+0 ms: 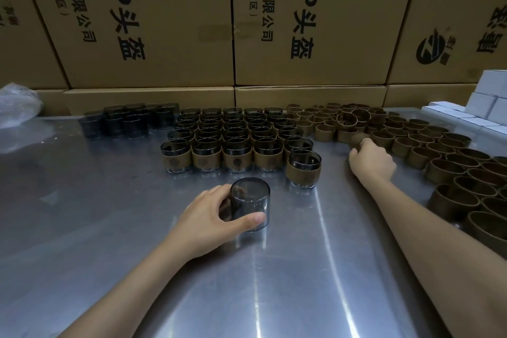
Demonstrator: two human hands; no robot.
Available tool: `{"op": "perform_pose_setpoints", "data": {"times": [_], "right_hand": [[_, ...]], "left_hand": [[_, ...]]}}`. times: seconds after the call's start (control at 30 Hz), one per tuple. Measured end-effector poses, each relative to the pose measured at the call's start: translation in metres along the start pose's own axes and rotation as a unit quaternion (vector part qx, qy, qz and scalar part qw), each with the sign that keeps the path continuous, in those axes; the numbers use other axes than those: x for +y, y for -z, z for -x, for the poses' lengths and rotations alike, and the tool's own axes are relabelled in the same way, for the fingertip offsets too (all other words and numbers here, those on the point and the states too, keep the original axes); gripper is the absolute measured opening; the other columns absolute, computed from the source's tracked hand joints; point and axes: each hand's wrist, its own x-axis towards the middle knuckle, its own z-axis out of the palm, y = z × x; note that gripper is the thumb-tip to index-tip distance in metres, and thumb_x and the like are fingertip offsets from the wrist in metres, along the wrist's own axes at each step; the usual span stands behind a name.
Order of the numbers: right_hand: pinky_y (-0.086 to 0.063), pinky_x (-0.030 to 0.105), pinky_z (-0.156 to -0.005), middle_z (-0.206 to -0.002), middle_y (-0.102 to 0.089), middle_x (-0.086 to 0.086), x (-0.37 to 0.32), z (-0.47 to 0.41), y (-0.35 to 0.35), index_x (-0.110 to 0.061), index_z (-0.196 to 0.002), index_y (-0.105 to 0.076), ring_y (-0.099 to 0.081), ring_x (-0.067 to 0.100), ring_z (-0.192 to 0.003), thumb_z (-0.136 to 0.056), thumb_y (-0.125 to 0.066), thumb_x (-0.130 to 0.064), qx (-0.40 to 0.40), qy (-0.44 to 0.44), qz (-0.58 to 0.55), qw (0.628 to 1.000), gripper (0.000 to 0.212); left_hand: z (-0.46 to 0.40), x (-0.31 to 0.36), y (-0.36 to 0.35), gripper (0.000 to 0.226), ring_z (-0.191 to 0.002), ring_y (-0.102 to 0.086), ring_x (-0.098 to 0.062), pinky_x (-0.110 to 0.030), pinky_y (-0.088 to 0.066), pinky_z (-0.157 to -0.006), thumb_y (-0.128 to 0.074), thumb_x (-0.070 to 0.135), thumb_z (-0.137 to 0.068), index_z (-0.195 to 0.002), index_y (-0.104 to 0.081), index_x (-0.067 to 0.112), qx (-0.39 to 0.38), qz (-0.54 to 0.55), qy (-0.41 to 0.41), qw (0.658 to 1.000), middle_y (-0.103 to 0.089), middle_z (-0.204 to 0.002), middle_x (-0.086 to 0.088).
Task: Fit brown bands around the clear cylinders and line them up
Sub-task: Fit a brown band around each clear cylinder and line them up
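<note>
My left hand grips a bare smoky clear cylinder standing on the steel table, thumb across its front. My right hand reaches to the right and pinches a brown band at the edge of the band pile. Several banded cylinders stand in rows at the centre back; one more banded cylinder stands at the right end, slightly forward. Bare dark cylinders are grouped at the back left.
Large printed cardboard boxes wall off the back of the steel table. White small boxes are stacked at the far right. A crumpled plastic bag lies at the far left.
</note>
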Motion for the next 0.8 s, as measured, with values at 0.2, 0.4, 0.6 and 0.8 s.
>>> {"op": "perform_pose_setpoints", "data": {"times": [0.2, 0.4, 0.6, 0.8], "right_hand": [[-0.045, 0.037, -0.077, -0.097, -0.065, 0.013, 0.001, 0.037, 0.018, -0.015, -0.102, -0.058, -0.059, 0.035, -0.095, -0.097, -0.050, -0.030, 0.048, 0.055, -0.142, 0.987, 0.017], [-0.052, 0.037, -0.071, -0.075, -0.068, -0.006, -0.014, 0.089, 0.030, -0.017, -0.123, -0.057, -0.065, 0.017, -0.074, -0.100, -0.047, -0.026, 0.069, 0.117, -0.328, 0.935, 0.026], [-0.036, 0.013, -0.052, -0.073, -0.058, -0.012, -0.042, 0.140, 0.057, -0.028, -0.090, -0.048, -0.052, 0.000, -0.061, -0.091, -0.042, -0.053, 0.081, 0.203, -0.467, 0.857, 0.025], [-0.041, 0.025, -0.050, -0.067, -0.050, -0.011, -0.063, 0.180, 0.069, -0.024, -0.074, -0.047, -0.050, 0.009, -0.061, -0.082, -0.055, -0.053, 0.048, 0.391, -0.398, 0.829, 0.031]], "left_hand": [[0.001, 0.003, 0.001, 0.067, -0.099, -0.059, -0.009, -0.041, -0.048, -0.090, -0.055, 0.081, -0.055, -0.101, -0.061, 0.032, 0.002, -0.015, 0.002, 1.000, -0.063, -0.103, 0.011], [0.003, 0.003, 0.002, 0.069, -0.101, -0.056, -0.007, -0.039, -0.048, -0.091, -0.052, 0.083, -0.056, -0.104, -0.060, 0.035, -0.005, -0.027, 0.004, 1.000, -0.061, -0.103, 0.015], [0.004, 0.004, 0.003, 0.073, -0.103, -0.056, -0.009, -0.040, -0.048, -0.091, -0.051, 0.082, -0.057, -0.109, -0.059, 0.032, -0.012, -0.026, 0.001, 1.000, -0.061, -0.106, 0.013], [0.003, 0.004, 0.003, 0.071, -0.100, -0.057, -0.012, -0.042, -0.048, -0.088, -0.053, 0.082, -0.058, -0.106, -0.061, 0.030, -0.014, -0.030, -0.015, 0.999, -0.062, -0.103, 0.008]]}}
